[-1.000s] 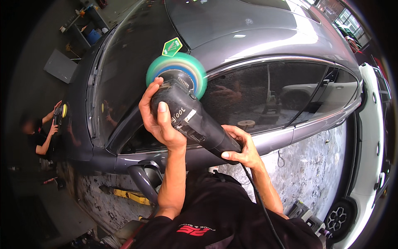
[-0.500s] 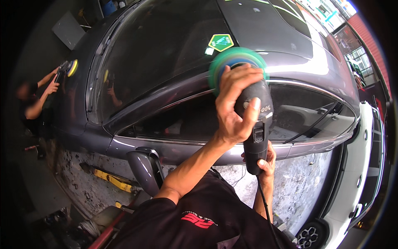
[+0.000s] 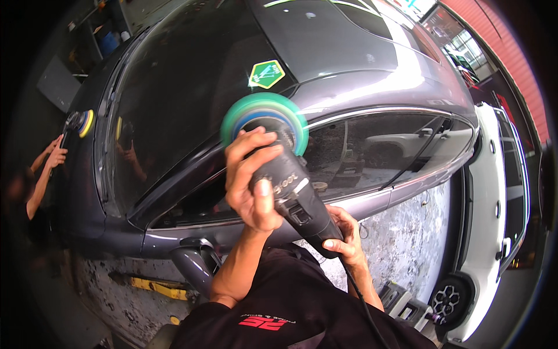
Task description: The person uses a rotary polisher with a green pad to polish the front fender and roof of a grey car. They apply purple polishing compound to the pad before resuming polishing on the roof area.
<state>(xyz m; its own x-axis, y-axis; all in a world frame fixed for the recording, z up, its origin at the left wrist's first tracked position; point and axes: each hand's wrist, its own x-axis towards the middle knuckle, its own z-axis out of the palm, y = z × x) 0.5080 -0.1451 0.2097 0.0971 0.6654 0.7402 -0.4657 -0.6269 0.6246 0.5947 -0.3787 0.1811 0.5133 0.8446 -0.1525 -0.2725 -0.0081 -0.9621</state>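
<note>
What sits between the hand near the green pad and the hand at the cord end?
In the head view, the polisher's black body spans the stretch from the left hand, behind the green pad, to the right hand.

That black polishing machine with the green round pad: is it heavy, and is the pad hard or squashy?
Probably fairly heavy: both hands grip the black polishing machine, the left hand near its head and the right hand at its tail. The green round pad looks like foam, so likely squashy. Its black cord seems floppy.
</note>
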